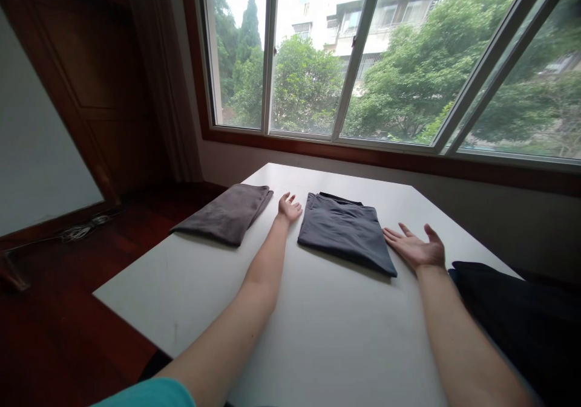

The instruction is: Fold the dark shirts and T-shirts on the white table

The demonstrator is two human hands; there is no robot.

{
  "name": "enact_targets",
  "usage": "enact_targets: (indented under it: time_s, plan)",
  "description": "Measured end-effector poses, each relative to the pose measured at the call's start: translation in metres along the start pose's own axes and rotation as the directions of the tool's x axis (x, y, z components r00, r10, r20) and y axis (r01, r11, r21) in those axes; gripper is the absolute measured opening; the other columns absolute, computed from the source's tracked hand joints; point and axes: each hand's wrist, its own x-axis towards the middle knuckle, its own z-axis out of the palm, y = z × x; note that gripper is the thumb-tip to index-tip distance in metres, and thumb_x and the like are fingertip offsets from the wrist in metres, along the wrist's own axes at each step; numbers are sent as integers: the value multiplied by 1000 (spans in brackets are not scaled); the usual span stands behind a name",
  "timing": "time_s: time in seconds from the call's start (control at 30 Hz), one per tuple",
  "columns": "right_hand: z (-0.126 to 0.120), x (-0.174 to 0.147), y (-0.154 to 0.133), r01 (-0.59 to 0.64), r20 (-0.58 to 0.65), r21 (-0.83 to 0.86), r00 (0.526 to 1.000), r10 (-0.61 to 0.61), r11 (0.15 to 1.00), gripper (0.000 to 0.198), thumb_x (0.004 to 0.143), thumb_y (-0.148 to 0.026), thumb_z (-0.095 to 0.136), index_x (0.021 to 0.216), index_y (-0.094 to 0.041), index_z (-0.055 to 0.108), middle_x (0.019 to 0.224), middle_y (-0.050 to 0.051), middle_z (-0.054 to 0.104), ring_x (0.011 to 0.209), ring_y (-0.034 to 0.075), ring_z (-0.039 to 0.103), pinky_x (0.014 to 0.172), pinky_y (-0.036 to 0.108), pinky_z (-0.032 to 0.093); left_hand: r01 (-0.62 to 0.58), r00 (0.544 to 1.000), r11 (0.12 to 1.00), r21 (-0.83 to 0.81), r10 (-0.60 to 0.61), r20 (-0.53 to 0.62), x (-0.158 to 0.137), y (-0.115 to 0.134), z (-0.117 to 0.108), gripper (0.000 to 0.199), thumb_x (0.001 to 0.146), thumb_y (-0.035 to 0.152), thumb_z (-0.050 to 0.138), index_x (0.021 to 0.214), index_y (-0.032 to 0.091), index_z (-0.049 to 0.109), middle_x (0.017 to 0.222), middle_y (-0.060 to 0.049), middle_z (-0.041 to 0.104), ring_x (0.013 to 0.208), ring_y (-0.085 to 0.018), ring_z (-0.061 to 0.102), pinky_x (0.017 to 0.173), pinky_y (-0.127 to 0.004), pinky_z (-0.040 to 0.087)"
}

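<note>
Folded dark grey cloth, perhaps a garment [345, 233], lies flat on the white table [318, 322] between my two hands. My left hand [289, 207] is beside its left edge, palm turned up and fingers loosely apart, holding nothing. On the other side, my right hand [420, 251] lies palm up with fingers spread, its fingertips close to the cloth's right edge; I cannot tell whether they touch it. A folded brown-grey cloth [224, 216] rests to the left of my left hand.
Black cloth [521, 322] lies at the table's right side, beside my right forearm. Behind the table is a wall with a wide window [336, 129]. A wooden door [100, 86], a curtain [167, 80] and a coiled cable [82, 231] on the floor are to the left.
</note>
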Motion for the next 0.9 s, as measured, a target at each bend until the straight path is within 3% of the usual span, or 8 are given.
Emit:
enact_targets:
  time_s: [0.2, 0.33, 0.43, 0.53, 0.6, 0.7, 0.8, 0.9]
  plan:
    - [7, -7, -1, -15, 40, -20, 999, 16, 1000, 60, 76, -57, 53, 126, -24, 46, 126, 19, 54, 116, 28, 59, 98, 53, 49, 49, 994, 998, 35, -53, 98, -2, -4, 2, 44, 76, 45, 58, 112, 21, 52, 132, -20, 46, 124, -27, 52, 98, -39, 45]
    - [7, -3, -2, -28, 40, -62, 999, 30, 998, 51, 77, -51, 55, 120, -25, 49, 124, 17, 55, 113, 28, 61, 90, 52, 54, 53, 990, 997, 54, -60, 127, -3, -5, 3, 48, 75, 44, 60, 116, 20, 51, 133, -20, 45, 121, -27, 55, 100, -38, 45]
    - [6, 8, 1, -23, -52, -141, 999, 16, 990, 35, 77, -41, 56, 108, -24, 55, 116, 15, 58, 106, 24, 64, 87, 43, 56, 48, 990, 996, 77, -58, 128, -4, -5, 4, 51, 75, 44, 60, 119, 19, 51, 132, -20, 46, 121, -26, 55, 102, -37, 43]
    - [5, 23, 12, 105, -205, -288, 964, -168, 952, 27, 71, -31, 61, 96, -24, 58, 102, 8, 63, 100, 19, 64, 89, 33, 55, 40, 991, 994, 105, -53, 126, -3, -6, 5, 50, 77, 43, 60, 119, 18, 52, 131, -20, 48, 121, -26, 55, 102, -35, 43]
    - [5, 31, 22, 209, -218, -467, 914, -341, 859, 29, 64, -29, 66, 92, -23, 61, 96, 5, 64, 98, 19, 63, 92, 35, 52, 34, 991, 991, 128, -50, 125, -3, -6, 6, 47, 79, 41, 58, 119, 17, 52, 129, -19, 49, 119, -25, 56, 102, -34, 43]
    - [4, 37, 34, 226, -129, -775, 858, -498, 590, 29, 59, -28, 68, 87, -21, 65, 93, 6, 67, 99, 24, 63, 94, 39, 49, 24, 991, 986, 167, -45, 125, -3, -8, 9, 41, 83, 38, 54, 119, 17, 53, 125, -18, 52, 114, -22, 58, 100, -31, 44]
    - [3, 39, 38, 119, -65, -944, 848, -526, 309, 25, 63, -30, 64, 85, -20, 68, 94, 10, 69, 101, 28, 63, 92, 41, 48, 11, 991, 977, 212, -39, 126, -5, -8, 10, 34, 87, 36, 51, 115, 16, 54, 121, -17, 54, 105, -19, 61, 96, -29, 45]
    - [3, 40, 38, 61, -40, -982, 857, -513, 180, 27, 67, -34, 62, 90, -21, 69, 99, 11, 70, 101, 29, 63, 90, 41, 48, -1, 992, 964, 265, -33, 124, -7, -8, 12, 29, 89, 35, 49, 108, 14, 56, 113, -17, 58, 92, -18, 62, 91, -29, 48]
